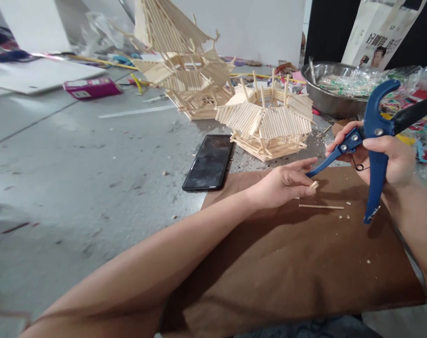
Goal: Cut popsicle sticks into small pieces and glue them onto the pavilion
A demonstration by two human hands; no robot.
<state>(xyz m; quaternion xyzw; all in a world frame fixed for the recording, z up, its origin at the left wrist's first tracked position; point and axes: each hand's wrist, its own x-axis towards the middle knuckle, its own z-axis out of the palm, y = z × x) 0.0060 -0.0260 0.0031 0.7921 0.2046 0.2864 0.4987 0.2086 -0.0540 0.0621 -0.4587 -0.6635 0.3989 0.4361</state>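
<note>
My right hand [392, 157] is closed around a blue pipe cutter [377, 176], with a hooked jaw and a black blade at its upper end. My left hand [285, 185] pinches short wooden stick pieces [314, 185] between thumb and fingers; the tip of one cutter handle lies beside these fingers. Below the hands, a thin wooden stick [321, 206] and several small offcuts lie on a brown sheet [287, 263]. Just beyond the hands stands a six-sided stick model [266, 122] with a sloping roof and upright posts.
A taller stick pagoda [185, 70] stands behind. A black phone [209, 162] lies left of the brown sheet. At the back right are a metal bowl [308, 89] of wrapped pieces and a white bag [378, 37]. A purple box [92, 88] sits on the grey floor.
</note>
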